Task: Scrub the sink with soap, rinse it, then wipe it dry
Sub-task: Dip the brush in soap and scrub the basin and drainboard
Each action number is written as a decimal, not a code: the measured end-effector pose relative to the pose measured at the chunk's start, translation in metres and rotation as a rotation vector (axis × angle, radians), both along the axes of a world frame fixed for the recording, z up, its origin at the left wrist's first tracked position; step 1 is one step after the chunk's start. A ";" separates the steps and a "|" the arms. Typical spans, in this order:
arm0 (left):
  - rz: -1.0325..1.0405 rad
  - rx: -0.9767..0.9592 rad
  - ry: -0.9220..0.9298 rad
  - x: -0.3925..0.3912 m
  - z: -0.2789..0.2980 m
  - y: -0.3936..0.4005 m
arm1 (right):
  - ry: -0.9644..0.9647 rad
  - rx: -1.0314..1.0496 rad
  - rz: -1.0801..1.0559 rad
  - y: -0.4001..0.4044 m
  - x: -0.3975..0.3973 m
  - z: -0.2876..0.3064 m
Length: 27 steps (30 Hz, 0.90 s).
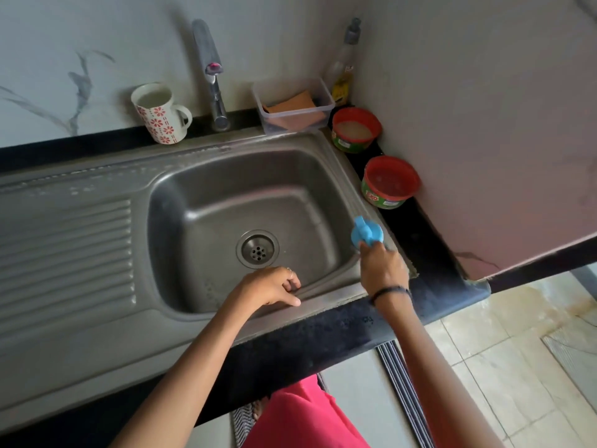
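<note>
Fingers of the left hand curl over the near rim of the stainless-steel sink, gripping only the edge as a brace. Closed on a blue plastic scrubber, the right hand presses it onto the sink's right rim, just beside the basin.

From the head view, I judge the scrubbing step is in hand: the metal looks dull, and I cannot make out lather or running water. Next the scrubber needs soap from one of the two red-rimmed round soap tubs on the black counter at the right, then strokes down into the basin toward the round drain strainer.

Behind stand a chrome tap, a floral mug, and a clear plastic box holding an orange sponge. Nothing lies in the basin.
</note>
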State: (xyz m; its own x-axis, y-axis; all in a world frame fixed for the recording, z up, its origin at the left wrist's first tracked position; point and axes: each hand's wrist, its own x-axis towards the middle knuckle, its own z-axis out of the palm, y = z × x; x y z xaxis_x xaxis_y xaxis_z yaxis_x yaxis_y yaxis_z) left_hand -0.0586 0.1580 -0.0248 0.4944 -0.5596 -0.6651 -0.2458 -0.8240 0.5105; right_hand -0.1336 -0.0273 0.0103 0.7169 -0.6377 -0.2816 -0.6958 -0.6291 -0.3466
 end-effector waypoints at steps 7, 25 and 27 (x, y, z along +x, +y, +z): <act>-0.036 0.030 -0.015 0.000 0.006 -0.004 | -0.003 0.020 0.002 -0.014 0.014 0.004; -0.026 0.000 -0.022 -0.002 0.000 -0.003 | -0.033 0.077 0.000 -0.014 0.023 0.001; -0.032 0.004 -0.030 -0.002 0.000 -0.003 | -0.029 0.089 0.074 -0.012 0.044 0.000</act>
State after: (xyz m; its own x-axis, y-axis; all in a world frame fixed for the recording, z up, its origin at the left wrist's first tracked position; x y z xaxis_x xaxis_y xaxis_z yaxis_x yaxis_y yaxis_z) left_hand -0.0607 0.1547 -0.0243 0.4960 -0.5725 -0.6528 -0.2872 -0.8177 0.4989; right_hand -0.0898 -0.0390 0.0103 0.7697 -0.5563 -0.3133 -0.6376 -0.6445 -0.4221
